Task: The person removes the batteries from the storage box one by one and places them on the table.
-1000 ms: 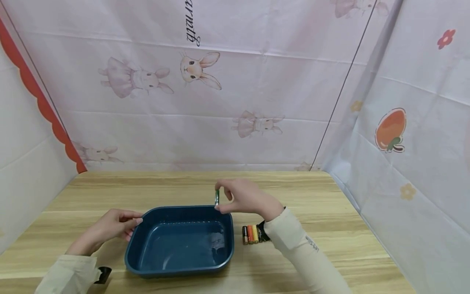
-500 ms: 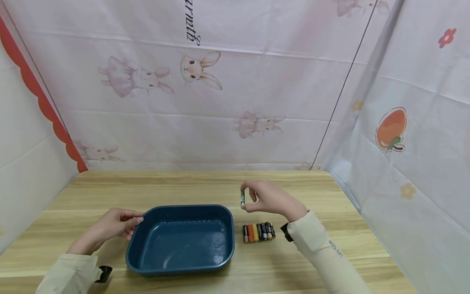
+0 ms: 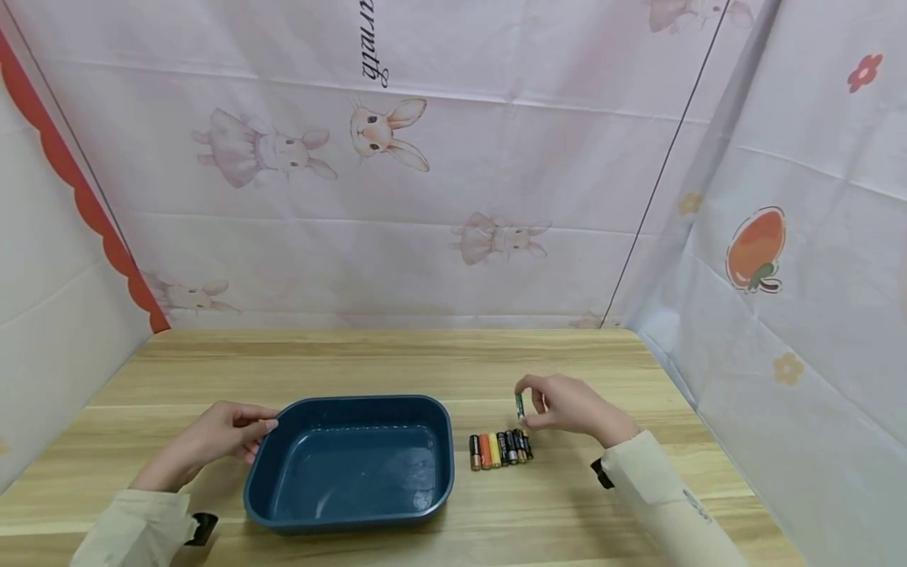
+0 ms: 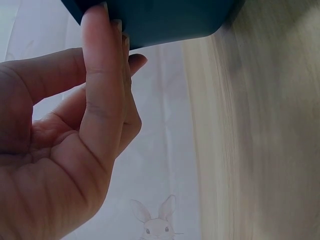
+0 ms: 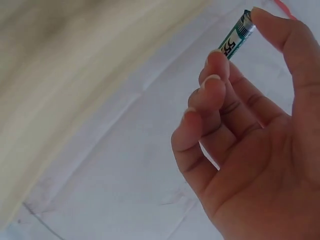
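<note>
My left hand (image 3: 222,441) holds the back-left corner of a dark blue rectangular plastic basin (image 3: 262,504), thumb by the rim. In the left wrist view, fingertips of that hand meet the basin's outer wall (image 4: 170,22). My right hand (image 3: 567,408) pinches a small green and silver battery (image 5: 236,41) upright by its two ends, between thumb and index finger. The held battery hovers at the back right end of a row of batteries (image 3: 494,450) lying side by side on the table, black, orange and yellow ones among them.
The wooden table (image 3: 340,358) ends at a back wall hung with a rabbit-print sheet (image 3: 397,276). Another printed sheet (image 3: 815,315) hangs along the right side. The basin stands left of the battery row, with a narrow gap of tabletop between.
My right hand has carried the green battery from above the basin's back right corner rightward, then down toward the right end of the row. The left hand and the basin stay put.
</note>
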`<state>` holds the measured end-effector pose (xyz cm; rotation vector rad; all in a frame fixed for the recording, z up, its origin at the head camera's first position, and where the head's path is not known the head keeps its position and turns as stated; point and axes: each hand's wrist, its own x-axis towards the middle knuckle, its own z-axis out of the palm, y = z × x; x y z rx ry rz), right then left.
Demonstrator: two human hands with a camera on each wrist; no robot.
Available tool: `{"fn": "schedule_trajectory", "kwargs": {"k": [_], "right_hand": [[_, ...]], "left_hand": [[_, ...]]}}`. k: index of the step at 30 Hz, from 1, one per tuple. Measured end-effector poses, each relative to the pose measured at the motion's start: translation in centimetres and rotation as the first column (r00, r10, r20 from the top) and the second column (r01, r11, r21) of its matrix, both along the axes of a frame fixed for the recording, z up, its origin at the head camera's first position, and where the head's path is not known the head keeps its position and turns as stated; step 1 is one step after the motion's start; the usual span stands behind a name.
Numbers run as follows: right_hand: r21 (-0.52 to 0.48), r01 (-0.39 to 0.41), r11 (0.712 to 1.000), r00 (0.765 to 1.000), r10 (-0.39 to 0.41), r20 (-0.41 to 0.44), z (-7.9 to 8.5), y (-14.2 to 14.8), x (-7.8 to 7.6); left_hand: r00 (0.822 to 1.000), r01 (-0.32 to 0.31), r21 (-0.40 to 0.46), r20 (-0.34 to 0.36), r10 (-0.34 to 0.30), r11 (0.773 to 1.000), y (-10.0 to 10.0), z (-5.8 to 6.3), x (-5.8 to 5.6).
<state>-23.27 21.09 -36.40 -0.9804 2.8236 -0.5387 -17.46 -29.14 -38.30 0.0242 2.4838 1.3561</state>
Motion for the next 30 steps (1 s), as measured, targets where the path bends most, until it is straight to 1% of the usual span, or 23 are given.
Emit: {"fn": "schedule_trajectory", "kwargs": {"k": [7,15,20,30], "right_hand": [[0.011,0.001,1.000,0.999,-0.001,0.039,-2.1,2.2,0.0],[-0.007,-0.038,0.999,0.988,0.039,0.152,-4.0,2.6,0.0],[-0.006,-0.058,0.998,0.980,0.058,0.191,-4.5,2.4,0.0],[0.000,-0.046,0.999,0.972,0.045,0.231,-4.7,2.3,-0.1]], "left_hand": [[1.000,0.011,0.007,0.005,-0.011,1.000,0.0,-0.1,0.0],[1.000,0.010,0.005,0.007,-0.010,1.000,0.0,0.0,-0.1],[1.000,0.003,-0.002,0.011,-0.003,1.000,0.0,0.0,0.0],[1.000,0.000,-0.013,0.014,0.000,1.000,0.1,0.1,-0.1]]}}
